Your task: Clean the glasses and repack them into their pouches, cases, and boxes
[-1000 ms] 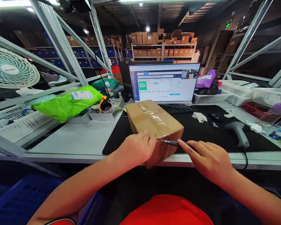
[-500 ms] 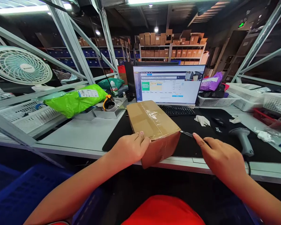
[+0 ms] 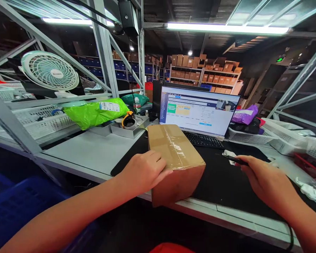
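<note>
A taped cardboard box [image 3: 183, 149] sits at the desk's front edge, its near end jutting a little past it. Clear tape runs along the middle of its top. My left hand [image 3: 147, 170] grips the box's near left edge, fingers curled on the top and thumb at the near face. To the right of the box, my right hand [image 3: 268, 182] is closed round a slim dark-handled knife [image 3: 235, 160]. Its tip points left, apart from the box, above a crumpled white tissue [image 3: 229, 154].
Behind the box stand a keyboard [image 3: 202, 140] and a lit monitor [image 3: 195, 112]. A green parcel [image 3: 94, 113] and a tape dispenser [image 3: 129, 122] are at left. White baskets [image 3: 249, 137] line the right side. A blue crate [image 3: 28, 207] is below the desk.
My right hand has drawn the knife away from the box's near right corner, out to the right. My left hand stays on the box edge. The view has tilted and shifted.
</note>
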`<state>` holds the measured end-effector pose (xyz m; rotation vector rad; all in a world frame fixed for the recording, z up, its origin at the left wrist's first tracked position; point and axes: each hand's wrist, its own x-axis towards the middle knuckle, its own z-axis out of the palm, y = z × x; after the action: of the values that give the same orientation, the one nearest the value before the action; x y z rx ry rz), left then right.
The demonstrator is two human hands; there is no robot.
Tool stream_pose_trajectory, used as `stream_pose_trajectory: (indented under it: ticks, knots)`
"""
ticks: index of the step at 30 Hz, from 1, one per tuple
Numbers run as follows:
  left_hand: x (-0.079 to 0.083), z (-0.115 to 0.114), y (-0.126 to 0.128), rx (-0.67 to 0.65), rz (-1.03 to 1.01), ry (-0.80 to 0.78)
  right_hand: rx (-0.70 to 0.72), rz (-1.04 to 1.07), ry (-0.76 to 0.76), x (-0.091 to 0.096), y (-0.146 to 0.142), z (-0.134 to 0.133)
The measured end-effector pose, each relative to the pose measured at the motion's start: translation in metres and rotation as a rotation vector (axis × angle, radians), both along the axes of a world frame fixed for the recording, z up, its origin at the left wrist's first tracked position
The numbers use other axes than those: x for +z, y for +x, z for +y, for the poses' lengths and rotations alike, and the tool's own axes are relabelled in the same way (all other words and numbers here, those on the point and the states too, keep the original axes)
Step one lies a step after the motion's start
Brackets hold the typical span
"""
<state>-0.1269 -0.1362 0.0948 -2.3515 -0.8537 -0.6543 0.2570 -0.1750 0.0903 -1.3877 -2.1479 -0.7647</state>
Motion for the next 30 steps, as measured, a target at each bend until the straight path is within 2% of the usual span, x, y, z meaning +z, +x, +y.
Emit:
stream_pose_trajectory:
  ticks: [3,5,8,13,16,19,30]
  knots:
    - [-0.001,0.009,-0.019,-0.077,0.008,0.165,0.098,0.088,-0.123,0.005,-0.006,0.03]
    - [-0.002,0.014,-0.032,-0.105,-0.019,0.22,0.189,0.09,-0.127,0.01,-0.017,0.044]
    - [0.0,0.02,-0.046,-0.092,-0.045,0.239,0.311,-0.062,0.024,0.02,-0.05,0.047]
    - [0.007,0.024,-0.051,-0.021,-0.113,0.26,0.448,-0.346,0.224,0.028,-0.112,0.023]
    - [0.01,0.025,-0.053,0.006,-0.128,0.255,0.424,-0.376,0.308,0.027,-0.126,0.021]
    - [0.011,0.025,-0.054,0.003,-0.105,0.223,0.362,-0.371,0.359,0.027,-0.128,0.027]
    - [0.008,0.023,-0.045,-0.028,-0.052,0.203,0.339,-0.432,0.382,0.033,-0.141,0.03]
